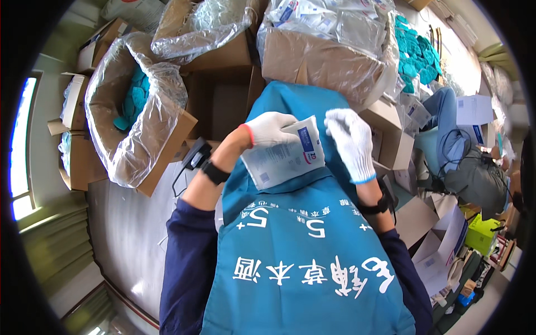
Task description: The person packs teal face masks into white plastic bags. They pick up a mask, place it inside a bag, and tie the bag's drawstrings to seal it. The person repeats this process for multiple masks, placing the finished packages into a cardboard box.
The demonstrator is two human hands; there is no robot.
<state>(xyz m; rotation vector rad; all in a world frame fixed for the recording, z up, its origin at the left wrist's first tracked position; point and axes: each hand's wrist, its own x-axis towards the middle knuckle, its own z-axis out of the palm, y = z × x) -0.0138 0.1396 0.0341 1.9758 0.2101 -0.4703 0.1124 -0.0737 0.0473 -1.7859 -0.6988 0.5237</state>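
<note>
On my feed, the left hand (272, 128) grips a white packet (286, 161); right of that grip hangs the right hand (352, 142); beyond, a carton (321, 60) holds what may be pouches (318, 19).

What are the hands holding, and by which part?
The left hand holds a white packet by its upper edge; nothing is visible in the right hand.

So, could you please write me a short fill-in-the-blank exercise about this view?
1. The person's ____ hand holds the white packet.
2. Apart from their cuffs, the gloves are ____.
3. The cardboard box on the left, with green pieces inside, is lined with a transparent sheet of ____.
4. A dark band is worn around each ____.

Missing words: left; white; plastic; wrist.
</note>
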